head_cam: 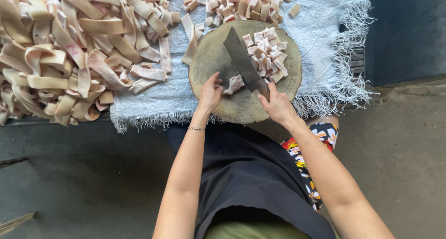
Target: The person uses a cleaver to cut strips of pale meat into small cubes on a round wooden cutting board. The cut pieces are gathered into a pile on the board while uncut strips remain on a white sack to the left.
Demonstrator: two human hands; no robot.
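Right hand [277, 105] closed around the handle of a cleaver [241, 60]; dark blade slants up and left across a round wooden chopping block [218, 53]. Left hand [210, 92] has fingers pinched together on a pale pink piece of meat [234, 84], which lies on the block just left of the blade, touching it. Thin bracelet [196, 128] on the left wrist.

Pile of small cut cubes [267, 53] sits on the block to the right of the blade. More cubes [237, 4] heaped beyond the block on a pale blue fringed cloth [325, 30]. Big heap of long tan and pink strips [69, 44] to the left, partly on the cloth. A single strip [189, 39] lies against the block's left edge.

No packages, labels or signs in view. Dark apron [246, 169] over flowered fabric [316, 141]. Grey concrete floor [404, 141] below.
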